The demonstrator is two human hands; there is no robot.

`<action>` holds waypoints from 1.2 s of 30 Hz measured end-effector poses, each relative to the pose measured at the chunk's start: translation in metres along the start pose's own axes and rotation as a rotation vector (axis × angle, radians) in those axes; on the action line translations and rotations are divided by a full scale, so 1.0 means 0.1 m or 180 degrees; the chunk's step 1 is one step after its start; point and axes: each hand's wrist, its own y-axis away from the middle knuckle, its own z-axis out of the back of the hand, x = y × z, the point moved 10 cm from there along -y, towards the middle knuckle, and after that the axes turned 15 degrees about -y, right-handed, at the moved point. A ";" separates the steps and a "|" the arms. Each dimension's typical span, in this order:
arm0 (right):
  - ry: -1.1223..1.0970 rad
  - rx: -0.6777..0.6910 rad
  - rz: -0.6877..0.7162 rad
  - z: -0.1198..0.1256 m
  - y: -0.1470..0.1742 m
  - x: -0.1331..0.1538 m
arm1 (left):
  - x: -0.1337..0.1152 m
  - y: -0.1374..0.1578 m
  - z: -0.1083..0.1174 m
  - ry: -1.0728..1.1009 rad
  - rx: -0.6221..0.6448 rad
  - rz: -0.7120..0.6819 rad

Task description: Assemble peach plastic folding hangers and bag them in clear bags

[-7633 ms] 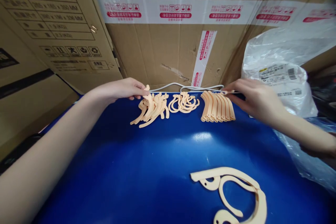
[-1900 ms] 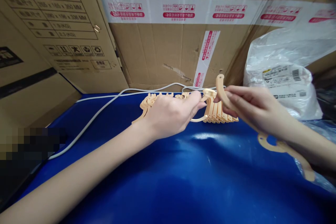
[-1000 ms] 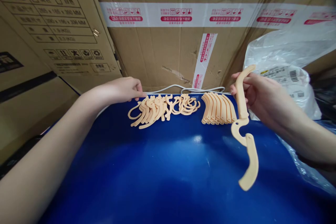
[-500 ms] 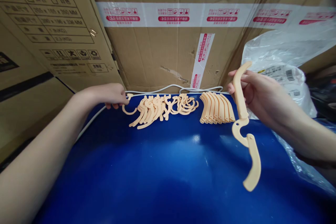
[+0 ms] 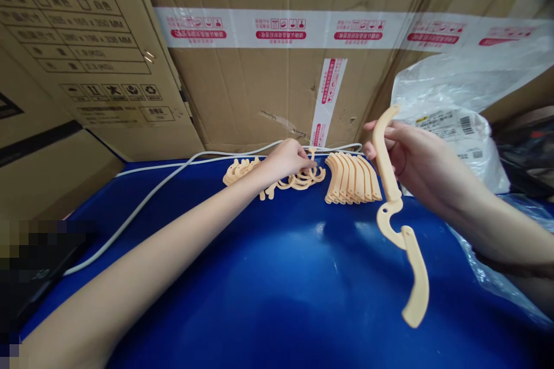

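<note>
My right hand is closed around the upper arm of a beige folding hanger. Its curved middle link and lower arm dangle open below over the blue surface. My left hand pinches a small beige hook above a heap of similar hooks; part of the hook is hidden by the fingers. Left of that heap lies a pile of beige curved pieces, partly covered by my left forearm. Between my two hands stands a neat row of curved hanger arms.
A blue tabletop spreads toward me. Cardboard boxes with white-and-red tape wall off the back and left. A white cable runs along the rear and left. Clear plastic bags lie at the right. Something dark sits at the left edge.
My left hand has moved right with the hook, from the left end of the pieces to above the hook heap. The right hand still holds the hanger, nearly in place; the view has shifted slightly.
</note>
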 end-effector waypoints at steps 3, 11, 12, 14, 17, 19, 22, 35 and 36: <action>-0.0016 -0.0019 0.0015 0.01 0.00 0.01 | -0.03 0.01 0.09 -0.0005 -0.0308 -0.0084; -0.0107 -0.0297 0.0830 0.23 -0.06 0.23 | -0.48 0.83 -0.23 0.2292 0.1473 -0.0111; 0.0075 -0.0241 0.0981 0.23 -0.06 0.27 | -0.49 0.91 -0.24 0.2663 0.1558 0.0003; 0.0767 0.0092 0.1181 0.14 -0.07 0.33 | -0.44 0.99 -0.26 0.3227 0.1429 0.0317; 0.2356 0.0955 0.1159 -0.07 -0.07 0.17 | -0.35 1.05 -0.37 0.3638 0.1232 0.0687; 0.3316 0.1187 0.1265 -0.11 -0.07 0.06 | -0.36 1.07 -0.46 0.3667 0.1273 0.0696; 0.4136 0.1111 0.1553 -0.11 -0.05 0.00 | -0.38 1.07 -0.51 0.3599 0.1189 0.0590; 0.4454 0.1447 0.2122 -0.52 0.33 -0.17 | -0.22 1.02 -0.37 0.3028 0.0906 0.0803; 0.4417 0.1472 0.2065 -0.53 0.34 -0.18 | -0.19 1.01 -0.35 0.2848 0.0751 0.0750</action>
